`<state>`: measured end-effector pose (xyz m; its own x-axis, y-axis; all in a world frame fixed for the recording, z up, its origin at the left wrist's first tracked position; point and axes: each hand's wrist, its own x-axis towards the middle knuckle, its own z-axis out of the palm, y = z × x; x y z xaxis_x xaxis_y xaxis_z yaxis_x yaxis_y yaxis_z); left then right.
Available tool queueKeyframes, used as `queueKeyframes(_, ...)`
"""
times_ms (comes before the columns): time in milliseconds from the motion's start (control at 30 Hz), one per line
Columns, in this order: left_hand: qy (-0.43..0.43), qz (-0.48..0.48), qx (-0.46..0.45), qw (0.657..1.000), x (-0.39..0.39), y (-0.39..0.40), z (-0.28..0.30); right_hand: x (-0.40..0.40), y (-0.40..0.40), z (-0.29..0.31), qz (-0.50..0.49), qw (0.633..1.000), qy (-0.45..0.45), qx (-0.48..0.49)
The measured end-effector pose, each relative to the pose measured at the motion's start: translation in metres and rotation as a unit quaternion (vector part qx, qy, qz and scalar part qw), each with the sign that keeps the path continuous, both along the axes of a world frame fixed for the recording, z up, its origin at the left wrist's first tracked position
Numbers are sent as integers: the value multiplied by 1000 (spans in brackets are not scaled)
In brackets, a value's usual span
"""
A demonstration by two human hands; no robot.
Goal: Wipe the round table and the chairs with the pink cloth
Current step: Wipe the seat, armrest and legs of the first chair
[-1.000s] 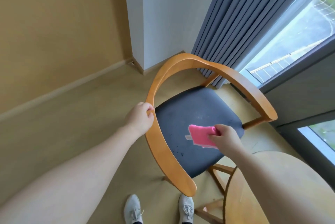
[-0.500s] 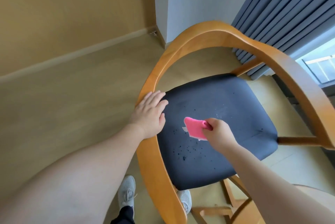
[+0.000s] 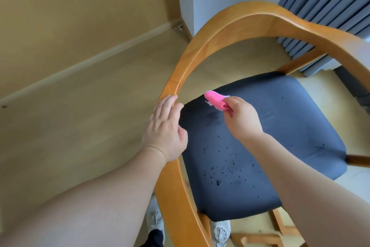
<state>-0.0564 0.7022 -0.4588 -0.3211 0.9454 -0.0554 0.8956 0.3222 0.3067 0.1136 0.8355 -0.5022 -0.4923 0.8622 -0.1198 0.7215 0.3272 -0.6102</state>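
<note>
The pale wood-look floor (image 3: 104, 106) runs out to a skirting board along the tan wall. On it stands the chair (image 3: 202, 50), curved wooden frame around a dark seat speckled with small dark spots. Two grey lace-up shoes (image 3: 220, 233) are planted on the floor right under the chair's near edge.

Bare forearms, grey-white laced sneakers (image 3: 220, 232), dark trouser leg (image 3: 154, 237)

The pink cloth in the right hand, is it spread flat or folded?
Folded: the pink cloth is a small rolled wad pinched in the right hand, above the chair seat.
</note>
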Motion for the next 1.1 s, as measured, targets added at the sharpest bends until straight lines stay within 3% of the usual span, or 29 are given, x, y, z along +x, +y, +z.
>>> queueKeyframes(100, -4, 18, -6, 1000, -3, 4, 3, -2, -2, -34, 110, 991, -80, 0)
queueKeyframes(200, 10, -56, -30, 998, -10, 10, 5, 5, -13, -66, 220, 950, -218, -49)
queueKeyframes(267, 14, -89, -34, 995, -13, 12, 6, 9, -23, -75, 200, 958, -198, -52)
queueKeyframes(367, -9, -42, -19, 999, -13, 10, 6, 9, -28, -77, 175, 971, -160, -7)
queueKeyframes(567, -11, 22, 2, 1000, -13, 11, 4, -7, -16, -98, 265, 943, -190, 61)
queueKeyframes(667, -4, 5, 3, 1000, -14, 10, 3, -16, -15, -109, 266, 931, -234, 81)
queueKeyframes(900, 1, -72, 1, 997, -15, 11, 3, -28, -16, -126, 230, 941, -236, 83)
queueKeyframes(1100, -27, -48, 28, 998, -15, 10, 3, -56, -4, -126, 206, 945, -235, 99)
